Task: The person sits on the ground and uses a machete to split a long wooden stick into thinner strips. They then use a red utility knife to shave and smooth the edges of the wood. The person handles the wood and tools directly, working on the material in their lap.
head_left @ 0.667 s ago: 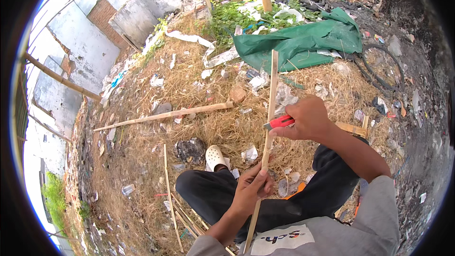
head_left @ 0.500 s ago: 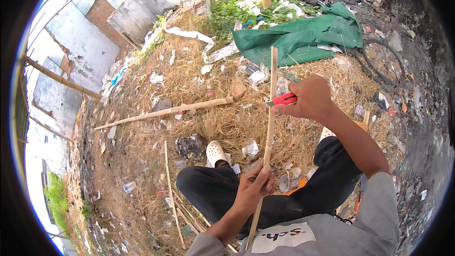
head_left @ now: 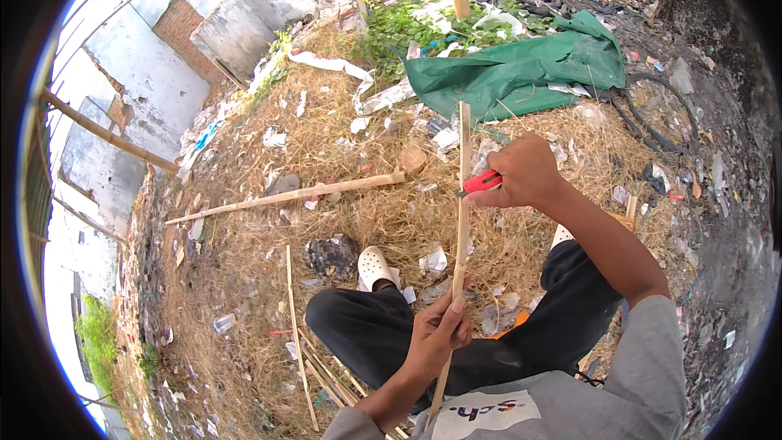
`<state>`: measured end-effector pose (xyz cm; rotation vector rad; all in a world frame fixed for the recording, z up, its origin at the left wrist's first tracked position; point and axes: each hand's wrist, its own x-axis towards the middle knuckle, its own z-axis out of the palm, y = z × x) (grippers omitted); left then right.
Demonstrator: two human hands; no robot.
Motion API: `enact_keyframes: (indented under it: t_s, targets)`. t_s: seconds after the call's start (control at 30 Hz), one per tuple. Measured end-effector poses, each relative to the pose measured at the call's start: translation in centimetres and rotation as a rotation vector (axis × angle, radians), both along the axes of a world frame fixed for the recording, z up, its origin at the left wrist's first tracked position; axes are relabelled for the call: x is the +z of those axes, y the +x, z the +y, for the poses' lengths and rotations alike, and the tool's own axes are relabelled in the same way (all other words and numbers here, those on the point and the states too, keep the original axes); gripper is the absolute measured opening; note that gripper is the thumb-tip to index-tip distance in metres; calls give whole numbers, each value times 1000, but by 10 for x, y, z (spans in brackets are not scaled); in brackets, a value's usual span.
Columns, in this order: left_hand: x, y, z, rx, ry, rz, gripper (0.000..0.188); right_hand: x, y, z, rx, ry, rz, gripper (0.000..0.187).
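Observation:
My left hand (head_left: 441, 327) is wrapped round a long pale bamboo strip (head_left: 462, 248), which stands nearly upright in front of me, its lower end against my shirt. A red utility knife (head_left: 482, 182) is gripped in my right hand (head_left: 524, 171). Its blade touches the strip's upper part, well above my left hand. Several thin bamboo strips (head_left: 330, 379) lie on the ground beside my left leg, and a single one (head_left: 293, 318) lies just left of them.
Dry straw and litter cover the ground. A longer bamboo pole (head_left: 285, 197) lies ahead to the left, with a dark lump (head_left: 332, 255) nearer my left foot. A green tarpaulin (head_left: 521, 73) and a black hose (head_left: 652, 126) lie farther off. Weathered walls (head_left: 138, 73) stand left.
The bamboo strip's top has dipped and shifted slightly left. My right hand with the utility knife has moved slightly down and left. My left hand still holds the strip.

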<state>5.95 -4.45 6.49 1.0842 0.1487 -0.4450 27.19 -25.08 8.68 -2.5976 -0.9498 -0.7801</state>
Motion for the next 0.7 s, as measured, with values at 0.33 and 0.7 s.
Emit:
enact_keyframes:
  t_s: [0.33, 0.7]
  targets:
    - [-11, -34, 2, -166, -7, 122, 47, -10, 58, -29, -387, 155, -30, 75]
    - [-20, -27, 15, -74, -84, 152, 41, -2, 7, -29, -282, 260, 313, 73]
